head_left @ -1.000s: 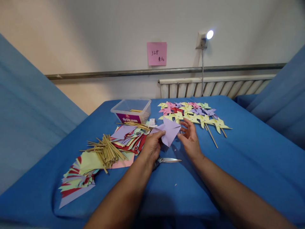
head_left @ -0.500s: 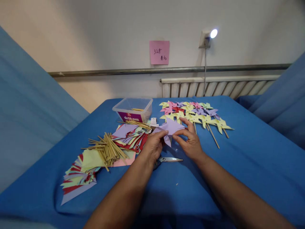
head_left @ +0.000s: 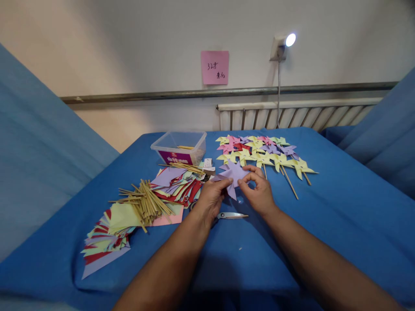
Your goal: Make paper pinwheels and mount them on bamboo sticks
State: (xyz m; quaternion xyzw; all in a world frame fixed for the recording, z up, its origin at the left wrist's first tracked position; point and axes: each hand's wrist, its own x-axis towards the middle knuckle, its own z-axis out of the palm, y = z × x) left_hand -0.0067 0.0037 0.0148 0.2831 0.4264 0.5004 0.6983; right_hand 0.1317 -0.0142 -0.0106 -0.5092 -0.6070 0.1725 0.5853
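A sheet of purple paper point(head_left: 236, 173), cut and partly folded into pinwheel blades, is held above the table between both hands. My left hand point(head_left: 211, 196) pinches its left side, thumb on top. At its right edge, the closed fingers of my right hand point(head_left: 258, 188) grip a blade. Below the paper lie scissors point(head_left: 231, 215), their handles partly hidden behind my left hand and wrist. To the right and beyond, rows of pinwheels point(head_left: 263, 159) in yellow, pink, purple and red rest on the table, several with sticks showing.
Left of my hands are a heap of wooden sticks point(head_left: 147, 201), stacked coloured paper point(head_left: 106, 235) and more cut paper point(head_left: 177, 183). A clear plastic box point(head_left: 180, 149) with a purple label stands behind, beside a small white box point(head_left: 208, 163). Blue cloth point(head_left: 340, 224) covers the table.
The purple paper has turned in my hands and now shows more of its star shape. My right fingers have shifted along its right edge. The view has tilted slightly.
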